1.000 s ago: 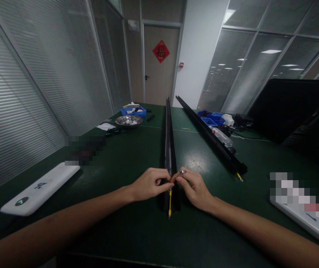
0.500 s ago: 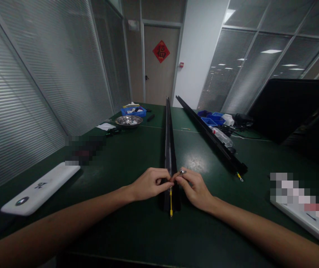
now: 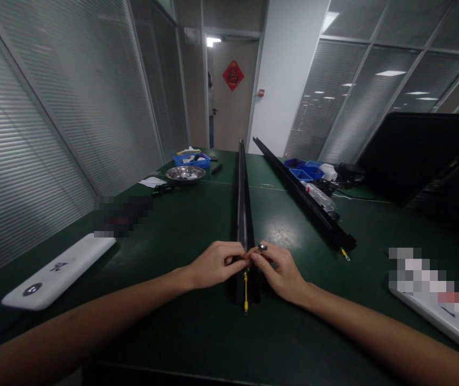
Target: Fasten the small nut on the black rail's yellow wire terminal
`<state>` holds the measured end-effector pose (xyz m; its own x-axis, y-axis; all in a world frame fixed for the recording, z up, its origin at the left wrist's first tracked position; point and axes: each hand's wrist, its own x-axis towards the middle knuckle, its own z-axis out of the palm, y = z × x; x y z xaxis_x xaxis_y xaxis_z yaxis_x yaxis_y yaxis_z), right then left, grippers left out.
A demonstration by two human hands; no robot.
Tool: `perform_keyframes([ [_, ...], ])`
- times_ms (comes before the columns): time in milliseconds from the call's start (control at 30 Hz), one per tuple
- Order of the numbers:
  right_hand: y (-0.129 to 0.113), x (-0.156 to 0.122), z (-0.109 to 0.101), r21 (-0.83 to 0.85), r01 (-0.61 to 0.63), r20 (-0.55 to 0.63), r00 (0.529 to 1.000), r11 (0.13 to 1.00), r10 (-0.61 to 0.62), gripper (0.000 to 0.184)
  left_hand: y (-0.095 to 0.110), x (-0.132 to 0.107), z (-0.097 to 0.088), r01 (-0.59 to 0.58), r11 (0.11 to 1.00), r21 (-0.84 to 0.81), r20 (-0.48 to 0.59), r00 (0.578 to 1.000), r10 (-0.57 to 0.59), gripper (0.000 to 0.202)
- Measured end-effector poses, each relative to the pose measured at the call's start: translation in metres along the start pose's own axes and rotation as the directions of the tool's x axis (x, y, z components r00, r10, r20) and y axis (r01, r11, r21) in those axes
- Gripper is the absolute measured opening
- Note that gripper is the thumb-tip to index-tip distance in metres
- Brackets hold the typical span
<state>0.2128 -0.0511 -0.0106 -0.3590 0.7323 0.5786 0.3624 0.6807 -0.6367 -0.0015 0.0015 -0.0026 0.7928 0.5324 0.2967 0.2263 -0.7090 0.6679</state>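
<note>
A long black channel-shaped rail [image 3: 242, 203] lies lengthwise on the green table, its near end between my forearms. Over that near end, the fingertips of my left hand [image 3: 219, 264] are pinched together. My right hand [image 3: 281, 271], with a ring on one finger, is closed too, and its fingertips meet those of the left above the rail. Whatever sits between the fingers is too small and too covered to make out. Just below them a short yellow wire [image 3: 246, 292] with a ring terminal at its end hangs over the rail's near end.
A second black rail [image 3: 302, 193] lies slanted at right, with another yellow wire [image 3: 344, 253]. Blue bins [image 3: 310, 170] and a plastic bottle [image 3: 320, 197] stand beyond it. At left are a metal bowl [image 3: 185, 174], a blue tray [image 3: 192, 161] and a white case [image 3: 58, 271].
The door at the back has swung partly open. My right fingers have shifted slightly at the rail, while both arms stay in nearly the same place.
</note>
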Motion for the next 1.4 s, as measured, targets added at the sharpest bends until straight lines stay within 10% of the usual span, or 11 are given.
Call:
perform_keyframes([
  [1400, 0.0007, 0.0022, -0.0007, 0.053, -0.020, 0.022, 1.000, 0.998, 0.019, 0.029, -0.0012, 0.0004, 0.0007, 0.006, 1.000, -0.002, -0.004, 1.000, -0.006, 0.021],
])
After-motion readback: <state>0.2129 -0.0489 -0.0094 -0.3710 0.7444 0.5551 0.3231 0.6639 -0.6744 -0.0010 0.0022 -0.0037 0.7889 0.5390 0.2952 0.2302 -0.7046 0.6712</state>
